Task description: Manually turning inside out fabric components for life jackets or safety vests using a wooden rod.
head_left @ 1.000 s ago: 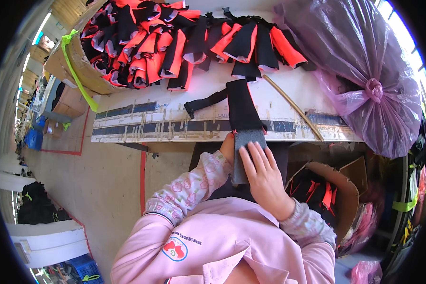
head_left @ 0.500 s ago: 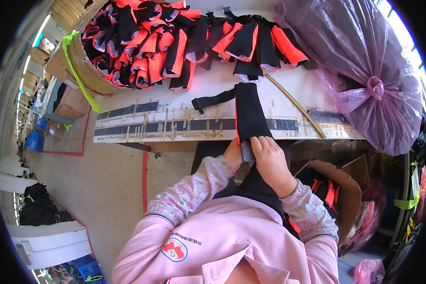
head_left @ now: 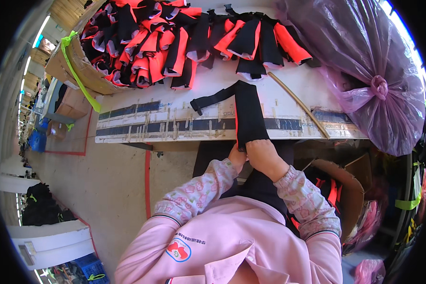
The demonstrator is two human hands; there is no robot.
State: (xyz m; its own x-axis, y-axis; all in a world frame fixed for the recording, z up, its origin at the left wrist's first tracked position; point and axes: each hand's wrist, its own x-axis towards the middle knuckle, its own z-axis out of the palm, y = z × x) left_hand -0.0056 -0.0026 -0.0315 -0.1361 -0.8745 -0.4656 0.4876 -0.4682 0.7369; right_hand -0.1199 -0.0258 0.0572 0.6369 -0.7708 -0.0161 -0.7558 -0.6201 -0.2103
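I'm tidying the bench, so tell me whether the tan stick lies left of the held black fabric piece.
No, the tan stick lies on the white table to the right of the held black fabric piece.

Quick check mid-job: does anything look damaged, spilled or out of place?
Only wear stands out: the dark bands along the front of the white tabletop look patchy and streaked. I see no spill. The black fabric piece shows no obvious damage, though the right hand covers part of its near end.

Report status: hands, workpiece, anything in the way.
Left hand and right hand at near end of black fabric piece. Piece overhangs table, strap off left. Wooden stick to its right, apart.
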